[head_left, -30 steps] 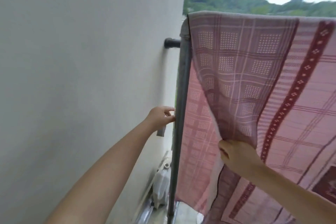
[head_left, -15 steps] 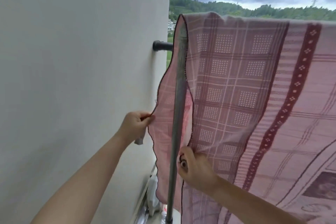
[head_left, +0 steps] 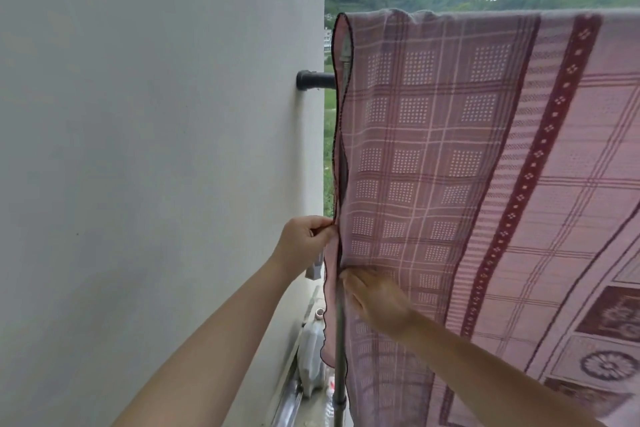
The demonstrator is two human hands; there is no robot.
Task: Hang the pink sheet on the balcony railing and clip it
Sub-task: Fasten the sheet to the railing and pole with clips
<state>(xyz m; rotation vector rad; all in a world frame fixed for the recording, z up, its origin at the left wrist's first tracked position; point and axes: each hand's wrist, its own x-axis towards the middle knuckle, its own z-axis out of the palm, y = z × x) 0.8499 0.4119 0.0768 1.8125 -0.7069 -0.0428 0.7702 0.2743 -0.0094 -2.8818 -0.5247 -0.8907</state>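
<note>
Wrapping done: pink sheet [head_left: 450,166] edge now drawn around the post [head_left: 340,340], unlike a second ago. Left hand [head_left: 304,246] pinched the hem, grey clip beneath it; right hand [head_left: 377,302] pressed the cloth, fingers closed. Clipping next.

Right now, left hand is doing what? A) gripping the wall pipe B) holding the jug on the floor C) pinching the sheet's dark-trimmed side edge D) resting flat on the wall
C: the left hand pinches the edge of the pink sheet, well below the wall pipe.
</note>
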